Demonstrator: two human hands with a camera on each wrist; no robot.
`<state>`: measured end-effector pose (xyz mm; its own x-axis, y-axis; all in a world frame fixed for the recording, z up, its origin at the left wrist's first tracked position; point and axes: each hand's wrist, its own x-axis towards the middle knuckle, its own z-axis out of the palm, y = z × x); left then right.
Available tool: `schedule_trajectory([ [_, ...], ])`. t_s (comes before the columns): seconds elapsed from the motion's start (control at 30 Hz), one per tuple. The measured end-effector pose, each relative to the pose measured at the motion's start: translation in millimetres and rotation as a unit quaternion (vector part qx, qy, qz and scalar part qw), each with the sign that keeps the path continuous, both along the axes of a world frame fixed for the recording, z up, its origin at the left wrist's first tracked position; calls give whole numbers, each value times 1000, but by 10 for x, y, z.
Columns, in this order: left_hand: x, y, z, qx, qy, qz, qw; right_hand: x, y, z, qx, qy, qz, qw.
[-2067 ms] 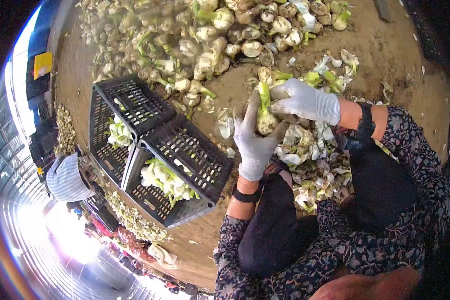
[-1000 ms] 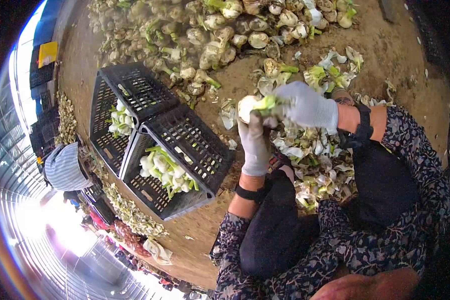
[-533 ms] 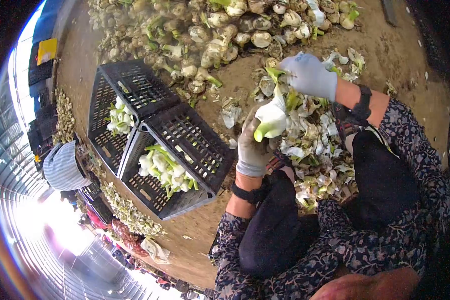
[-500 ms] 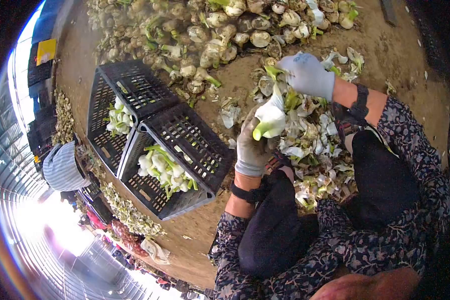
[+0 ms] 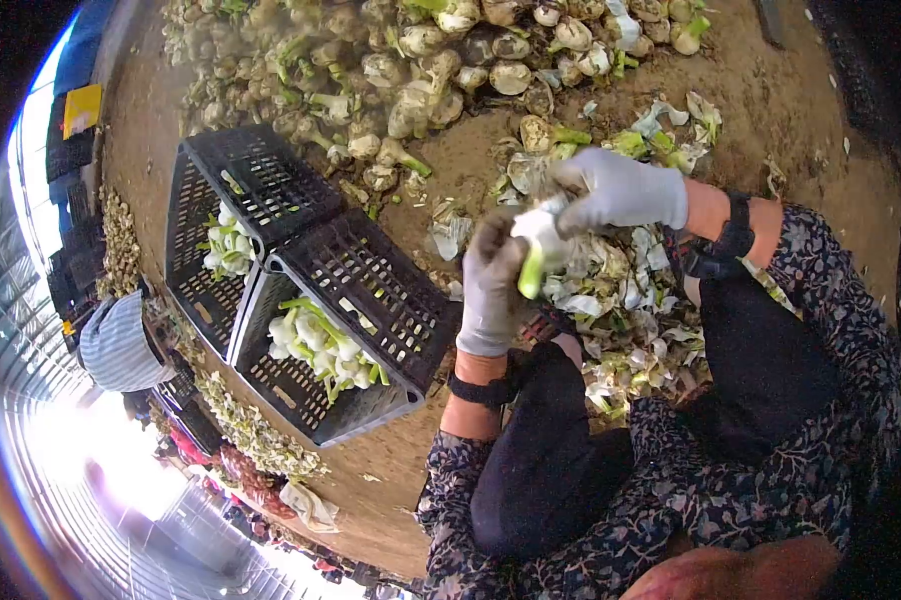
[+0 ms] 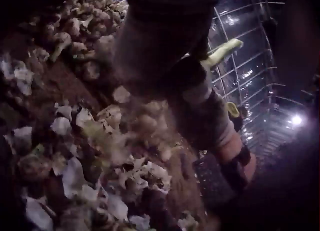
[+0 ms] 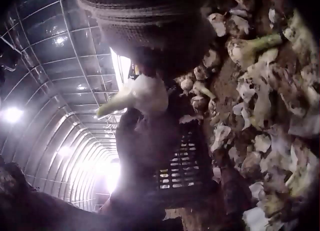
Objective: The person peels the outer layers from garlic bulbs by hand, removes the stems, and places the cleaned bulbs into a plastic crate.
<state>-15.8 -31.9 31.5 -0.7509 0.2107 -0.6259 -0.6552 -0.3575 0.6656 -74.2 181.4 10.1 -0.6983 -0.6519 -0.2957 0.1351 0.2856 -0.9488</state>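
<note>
Both hands wear whitish gloves and meet at a white garlic bulb [image 5: 541, 232], whose short green stem points down in the head view. My left hand [image 5: 493, 290] grips the bulb from the left, its fingertips darkened with dirt. My right hand [image 5: 621, 190] pinches at the bulb's upper right side with curled fingers and thumb. In the right wrist view, the garlic bulb [image 7: 151, 93] shows smooth and white between the right hand [image 7: 150, 36] above and the left hand [image 7: 147, 141] below. Dark and blur hide much of the left wrist view, where the green stem [image 6: 225, 53] stands out.
Two black slotted crates [image 5: 371, 290] lie tipped at the left, with cleaned garlic bulbs [image 5: 321, 345] inside. A large pile of dirty garlic [image 5: 381, 70] spreads across the ground ahead. Peeled skins [image 5: 641, 360] heap between the knees. Another person in a striped head covering [image 5: 121, 340] is at far left.
The bulb was dirty with its stem up; it is now white with its stem down. The right hand pulled a green strip upward and away, then came back down to the bulb.
</note>
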Motion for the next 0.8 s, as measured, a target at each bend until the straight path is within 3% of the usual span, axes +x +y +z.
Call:
schedule_trajectory([
  [0.03, -10, -23, -53, 2, -9, 31, 999, 26, -80, -54, 2, -142, -108, 984],
  [0.07, -20, -59, -126, 51, 44, 38, 997, 37, -97, -50, -6, -151, -150, 977],
  [0.17, 90, -164, -291, 63, 83, 59, 993, 109, -204, 54, -40, -182, -239, 953],
  [0.23, 149, -29, -260, 95, 65, 110, 987, 225, -259, -36, -27, 58, -189, 980],
  [0.27, 136, -50, -376, 170, 2, 125, 977, 264, -302, -9, -21, 177, -158, 971],
  [0.3, 123, -72, -492, 239, -65, 145, 958, 287, -292, 135, -40, -41, -78, 995],
  [0.33, 115, -163, -599, 305, -86, 102, 943, 379, -327, 98, -23, 43, -59, 997],
  [0.37, 50, 0, -388, 182, -68, 157, 968, 494, -355, 5, -6, 127, -39, 991],
  [0.4, 44, -22, -441, 199, -92, 164, 962, 521, -385, 9, 9, 210, -19, 977],
  [0.43, 32, -55, -514, 215, -115, 171, 955, 489, -356, 6, -27, 206, -9, 978],
  [0.47, 38, -85, -564, 231, -138, 175, 947, 443, -312, 12, -26, 148, -33, 988],
  [0.5, 33, -66, -429, 163, -102, 184, 964, 356, -263, 75, -24, 88, -58, 994],
  [0.53, 29, -126, -446, 164, -119, 201, 958, 253, -198, 131, -21, 28, -82, 996],
  [0.6, 15, -248, -494, 168, -149, 237, 945, -41, 68, 158, 19, -206, -196, 958],
  [0.63, 47, -246, -511, 72, -46, 199, 976, -127, 170, 44, 100, -43, -169, 980],
  [0.67, 78, -243, -525, -37, 48, 172, 983, -179, 294, -130, 177, 122, -135, 967],
  [0.7, 155, -371, -765, -135, 105, 132, 976, -73, 431, -591, 252, 334, -68, 906],
  [0.8, 64, -208, -559, -185, 119, 122, 968, 45, 161, -204, 225, 180, 40, 957],
])
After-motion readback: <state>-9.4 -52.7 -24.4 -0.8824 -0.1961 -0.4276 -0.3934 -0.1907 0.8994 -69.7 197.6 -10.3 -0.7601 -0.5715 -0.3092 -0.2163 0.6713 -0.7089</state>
